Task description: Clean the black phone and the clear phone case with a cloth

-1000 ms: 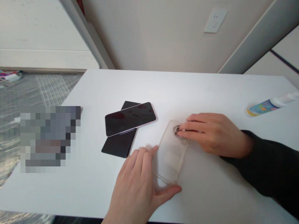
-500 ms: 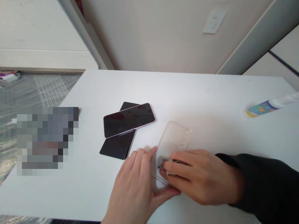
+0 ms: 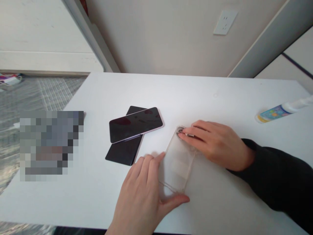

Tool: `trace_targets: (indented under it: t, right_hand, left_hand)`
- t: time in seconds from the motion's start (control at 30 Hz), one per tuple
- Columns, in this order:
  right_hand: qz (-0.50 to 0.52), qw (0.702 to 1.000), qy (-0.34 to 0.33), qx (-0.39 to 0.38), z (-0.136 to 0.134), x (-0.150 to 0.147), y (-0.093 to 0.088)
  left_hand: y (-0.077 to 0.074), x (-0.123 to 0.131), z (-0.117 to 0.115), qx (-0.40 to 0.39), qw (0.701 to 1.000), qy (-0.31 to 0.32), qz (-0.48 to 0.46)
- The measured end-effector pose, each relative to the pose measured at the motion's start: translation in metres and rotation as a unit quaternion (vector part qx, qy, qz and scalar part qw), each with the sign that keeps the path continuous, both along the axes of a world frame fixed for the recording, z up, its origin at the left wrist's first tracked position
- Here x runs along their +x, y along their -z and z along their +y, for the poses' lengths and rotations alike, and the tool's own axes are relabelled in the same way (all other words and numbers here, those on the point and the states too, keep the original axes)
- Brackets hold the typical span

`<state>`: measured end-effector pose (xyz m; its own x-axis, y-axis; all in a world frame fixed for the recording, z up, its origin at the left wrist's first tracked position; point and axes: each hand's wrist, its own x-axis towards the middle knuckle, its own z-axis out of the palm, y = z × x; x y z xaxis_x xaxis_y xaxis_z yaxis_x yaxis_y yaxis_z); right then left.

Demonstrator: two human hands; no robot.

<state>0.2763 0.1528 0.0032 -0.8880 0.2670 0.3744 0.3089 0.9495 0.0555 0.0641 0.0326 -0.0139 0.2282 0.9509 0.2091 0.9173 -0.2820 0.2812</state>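
Note:
A clear phone case (image 3: 177, 163) lies on the white table, hollow side apparently up. My left hand (image 3: 140, 195) steadies it, fingertips along its left edge and thumb by its near end. My right hand (image 3: 212, 140) is closed on a small, folded grey cloth (image 3: 180, 130), pressed into the far left corner of the case. Most of the cloth is hidden under the fingers. The right hand also covers the far right part of the case.
Left of the case, a phone (image 3: 135, 124) rests crosswise on another dark phone (image 3: 124, 153). A spray bottle (image 3: 275, 113) stands at the right. A blurred-out item (image 3: 53, 143) is at the table's left edge. Behind the table (image 3: 190, 94) is a wall with an outlet (image 3: 225, 22).
My right hand has moved the cloth from the near part of the case up to its far left corner. My left hand and the case have stayed in place.

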Motion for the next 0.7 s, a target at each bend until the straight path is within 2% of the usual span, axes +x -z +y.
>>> trace_targets:
  t: [0.13,0.3,0.43,0.5,0.6,0.63,0.7]
  right_hand:
    - [0.014,0.993,-0.100,-0.063,-0.0052,-0.0036,0.0001]
    - [0.001,1.000,-0.004,0.019,0.0000,-0.0029,0.0000]
    - [0.040,0.992,-0.102,-0.069,-0.0092,-0.0069,0.0025]
    - [0.029,0.994,-0.089,-0.053,-0.0079,-0.0065,0.0025]
    - [0.000,1.000,-0.016,0.009,-0.0018,-0.0040,0.0014]
    - [0.002,1.000,-0.021,0.004,-0.0020,-0.0040,0.0012]
    - [0.021,0.996,-0.075,-0.039,-0.0051,-0.0051,0.0016]
  left_hand:
    - [0.0008,-0.0006,-0.0006,0.007,1.000,0.001,-0.010]
    - [0.0007,-0.0005,-0.0016,0.002,1.000,0.000,-0.003]
    - [0.0005,-0.0001,-0.0010,0.015,1.000,0.003,-0.012]
    - [0.0002,0.0002,-0.0006,0.013,1.000,-0.003,-0.014]
    - [0.0001,0.0002,-0.0008,-0.001,1.000,-0.010,-0.011]
    - [0.0003,0.0001,-0.0010,-0.003,1.000,-0.008,-0.009]
    - [0.0010,-0.0004,-0.0013,0.008,1.000,-0.001,-0.008]
